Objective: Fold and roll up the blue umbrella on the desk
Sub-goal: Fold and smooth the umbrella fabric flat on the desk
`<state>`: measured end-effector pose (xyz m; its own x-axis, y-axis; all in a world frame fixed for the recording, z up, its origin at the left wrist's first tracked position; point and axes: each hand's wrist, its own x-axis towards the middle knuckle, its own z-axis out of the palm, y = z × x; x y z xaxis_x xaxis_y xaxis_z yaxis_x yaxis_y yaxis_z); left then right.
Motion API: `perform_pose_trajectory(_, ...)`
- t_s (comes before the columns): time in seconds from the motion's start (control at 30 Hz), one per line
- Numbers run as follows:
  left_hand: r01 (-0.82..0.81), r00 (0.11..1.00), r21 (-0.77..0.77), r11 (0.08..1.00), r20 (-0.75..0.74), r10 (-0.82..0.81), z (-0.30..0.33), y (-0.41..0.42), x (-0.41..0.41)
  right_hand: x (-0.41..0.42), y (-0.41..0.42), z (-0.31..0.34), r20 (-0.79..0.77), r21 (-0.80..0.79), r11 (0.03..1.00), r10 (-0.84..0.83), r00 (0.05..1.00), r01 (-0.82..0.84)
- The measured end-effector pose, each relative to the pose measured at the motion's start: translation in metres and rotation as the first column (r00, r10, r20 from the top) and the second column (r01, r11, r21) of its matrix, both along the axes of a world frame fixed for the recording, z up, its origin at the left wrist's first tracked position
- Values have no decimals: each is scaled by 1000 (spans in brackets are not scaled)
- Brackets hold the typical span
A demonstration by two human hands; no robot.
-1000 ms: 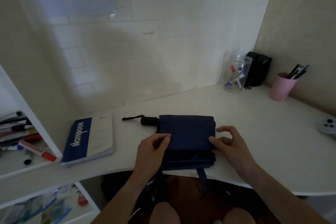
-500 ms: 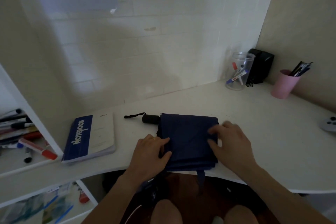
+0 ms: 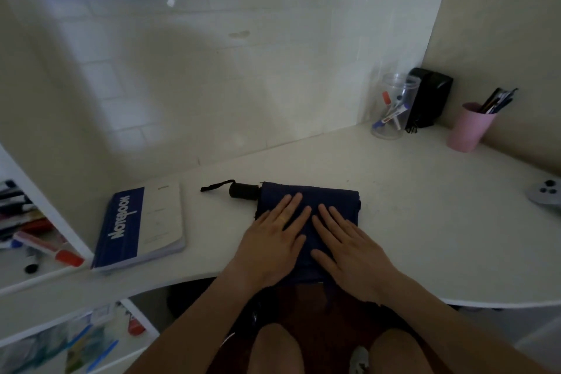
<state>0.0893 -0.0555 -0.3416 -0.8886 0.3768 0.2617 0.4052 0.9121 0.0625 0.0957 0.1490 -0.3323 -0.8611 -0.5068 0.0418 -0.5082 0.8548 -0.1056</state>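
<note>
The blue umbrella (image 3: 331, 197) lies folded flat as a dark blue rectangle near the front edge of the white desk (image 3: 425, 222). Its black handle (image 3: 243, 190) with a wrist strap sticks out to the left. My left hand (image 3: 273, 240) lies palm down on the left half of the fabric, fingers spread. My right hand (image 3: 349, 246) lies palm down on the right half, fingers spread. Both press flat and grip nothing. A blue strap hangs off the desk edge under my hands.
A blue and white notebook (image 3: 142, 225) lies to the left. At the back right stand a clear jar of markers (image 3: 393, 109), a black box (image 3: 429, 97) and a pink cup of pens (image 3: 469, 127). A grey controller (image 3: 546, 196) sits far right. Shelves with markers are at left.
Both hands moved from the fabric's side edges onto its top and now lie flat on it. The camera tilted slightly downward.
</note>
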Motion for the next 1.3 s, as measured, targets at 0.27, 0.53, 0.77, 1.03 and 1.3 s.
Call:
perform_pose_trajectory(0.27,24,997,-45,999,79,-20,-9,-8,16,5,-13,26,-141,-100,994,-56,988,43)
perform_pose_trajectory(0.53,30,988,-70,997,154,-19,-1,-25,21,3,9,2,82,-5,998,67,994,-67)
perform_pose_trajectory(0.77,32,982,-103,994,189,-12,5,-25,22,-64,8,70,-16,-225,971,-89,996,84)
perform_pose_trajectory(1.03,47,989,-124,991,148,-29,1,-20,10,-133,15,79,488,-271,960,81,869,63)
perform_pose_trajectory(1.3,69,996,-83,994,56,-64,6,-25,6,-121,25,67,128,-126,988,111,986,-95)
